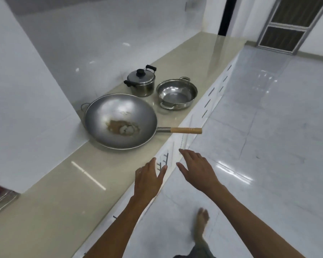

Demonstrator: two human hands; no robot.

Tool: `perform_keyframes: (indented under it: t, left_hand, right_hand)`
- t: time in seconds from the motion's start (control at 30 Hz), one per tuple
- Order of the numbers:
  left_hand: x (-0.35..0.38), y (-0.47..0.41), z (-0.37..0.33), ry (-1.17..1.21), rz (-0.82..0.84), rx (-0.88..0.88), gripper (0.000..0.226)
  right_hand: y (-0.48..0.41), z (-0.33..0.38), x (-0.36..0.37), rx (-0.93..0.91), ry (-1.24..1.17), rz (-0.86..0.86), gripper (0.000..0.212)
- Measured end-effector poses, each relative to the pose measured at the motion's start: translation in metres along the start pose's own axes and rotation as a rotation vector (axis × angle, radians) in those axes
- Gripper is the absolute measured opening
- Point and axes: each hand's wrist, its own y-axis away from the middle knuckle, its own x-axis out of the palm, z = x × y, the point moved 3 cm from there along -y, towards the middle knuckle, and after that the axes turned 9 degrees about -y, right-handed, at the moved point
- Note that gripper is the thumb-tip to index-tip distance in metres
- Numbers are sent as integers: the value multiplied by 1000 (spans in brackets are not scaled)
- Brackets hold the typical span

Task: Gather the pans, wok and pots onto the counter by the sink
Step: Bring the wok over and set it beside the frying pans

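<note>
Left hand [147, 180], right hand [196, 169]: spread wide, holding nothing. Wok [119, 121] just ahead; two pots [141, 81] beyond.

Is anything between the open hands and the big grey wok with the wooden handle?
Nothing visible: only bare beige counter lies between the left hand, the right hand and the large grey wok; its wooden handle overhangs the edge.

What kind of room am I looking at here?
Most likely a home kitchen, sparsely furnished. A long beige counter runs along a white tiled wall, with drawer fronts below; on it sit a wok, a lidded pot and an open steel pot.
</note>
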Motion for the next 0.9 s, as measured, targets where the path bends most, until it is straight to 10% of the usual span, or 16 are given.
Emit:
perform_keyframes:
  t: [0.2,0.43,0.6,0.9]
  left_hand:
    - [38,-111,-45,350,-2,-318,66]
    - [74,-198,-83,1078,45,-934,40]
    - [83,-229,-100,1247,-91,-1035,51]
    - [91,-249,-105,1621,-344,-1153,50]
  right_hand:
    - [-140,-70,-6,-245,-42,2,47]
    - [-238,-123,-6,-464,105,404,61]
    - [-271,-154,20,-55,-398,640,76]
    - [-277,-163,50,-100,-639,832,40]
